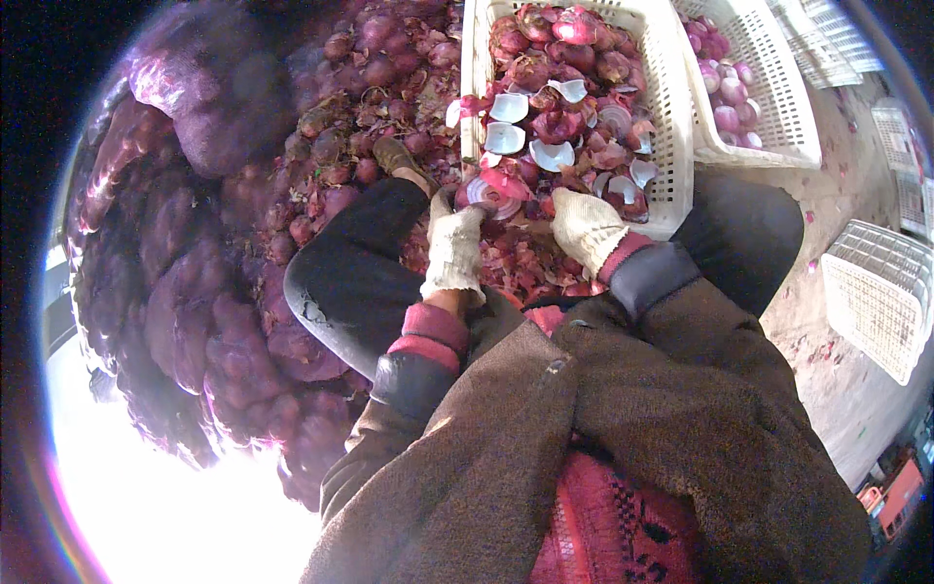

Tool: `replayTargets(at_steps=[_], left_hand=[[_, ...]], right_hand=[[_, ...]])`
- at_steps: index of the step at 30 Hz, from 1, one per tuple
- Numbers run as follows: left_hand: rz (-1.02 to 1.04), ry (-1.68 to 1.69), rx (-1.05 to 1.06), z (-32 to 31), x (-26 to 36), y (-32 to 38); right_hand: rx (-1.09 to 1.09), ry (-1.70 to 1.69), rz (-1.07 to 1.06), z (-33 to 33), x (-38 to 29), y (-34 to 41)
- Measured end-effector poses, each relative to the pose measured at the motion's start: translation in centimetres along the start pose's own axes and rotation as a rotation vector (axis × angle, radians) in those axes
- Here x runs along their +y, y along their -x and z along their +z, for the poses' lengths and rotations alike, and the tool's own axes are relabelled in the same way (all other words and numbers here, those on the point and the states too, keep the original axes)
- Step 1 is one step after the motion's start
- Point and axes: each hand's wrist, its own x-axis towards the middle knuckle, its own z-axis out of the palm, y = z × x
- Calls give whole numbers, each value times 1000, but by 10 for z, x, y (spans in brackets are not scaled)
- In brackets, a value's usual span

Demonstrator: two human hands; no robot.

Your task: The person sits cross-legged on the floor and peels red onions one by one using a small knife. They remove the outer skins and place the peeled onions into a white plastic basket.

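My left hand, in a cream knit glove, grips a red onion whose cut face shows pale rings. My right hand, gloved the same way, is curled at the near end of a white plastic crate. Something small and reddish lies at its fingertips; whether the hand holds it or a tool is hidden. The crate is heaped with red onions, loose skins and pale curved onion pieces. More papery onion skins lie between my legs, below both hands.
A second white crate at the right holds peeled onions. Loose unpeeled onions cover the ground ahead on the left. Full purple mesh sacks are piled at my left. Another white crate stands on the concrete floor.
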Motion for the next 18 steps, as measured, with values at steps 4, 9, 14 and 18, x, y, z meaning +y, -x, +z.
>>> replayTargets(at_steps=[4,9,14,18], left_hand=[[-59,72,-18,7,12,8],[-30,176,-43,4,15,15],[-117,63,-57,7,20,16],[-243,388,-190,18,37,3]], right_hand=[[-286,-248,289,2,4,-3],[-344,-387,102,-17,0,10],[-155,-362,146,19,19,0],[-17,-761,452,-8,-7,-2]])
